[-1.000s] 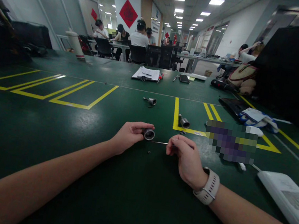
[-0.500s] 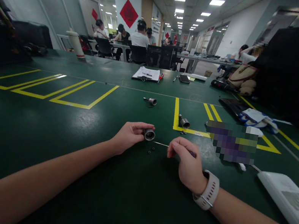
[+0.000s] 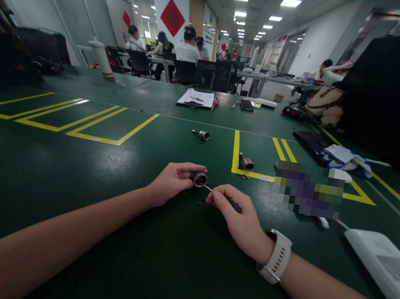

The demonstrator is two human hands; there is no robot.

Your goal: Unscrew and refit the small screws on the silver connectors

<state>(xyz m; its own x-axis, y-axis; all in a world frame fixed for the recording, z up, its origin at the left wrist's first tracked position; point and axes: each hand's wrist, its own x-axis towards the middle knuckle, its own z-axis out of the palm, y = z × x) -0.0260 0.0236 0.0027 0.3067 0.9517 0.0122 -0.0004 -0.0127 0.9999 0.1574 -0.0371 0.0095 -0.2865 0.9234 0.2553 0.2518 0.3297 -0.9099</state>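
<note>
- Head view: the left hand (image 3: 171,183) is holding a metal cup (image 3: 200,179) by its side; its fingers (image 3: 192,167) are clamping on the cup's wall, and the open mouth is facing toward the wearer
- The right hand (image 3: 243,220) is gripping a thin screwdriver (image 3: 235,207); its fingers (image 3: 217,197) are closing around it near the shaft, which is pointing left into the cup's mouth; whether the tip is touching anything inside, I cannot tell
- The metal cup is sitting between both hands, nearer the left fingertips; something dark is showing inside it, too small to name
- Two small nuts (image 3: 199,202) are lying on the green tabletop (image 3: 107,257), just below the cup
- A second metal cup (image 3: 247,164) is lying tilted by a yellow tape corner; small dark pieces (image 3: 244,177) are resting just beside it
- A third metal cup (image 3: 204,135) is lying farther back, with a rod (image 3: 196,132) sticking out on its left
- A white tumbler (image 3: 101,60) is standing at the far left; its inside is hidden
- A clipboard (image 3: 196,99) is carrying paper and a pen near the far edge
</note>
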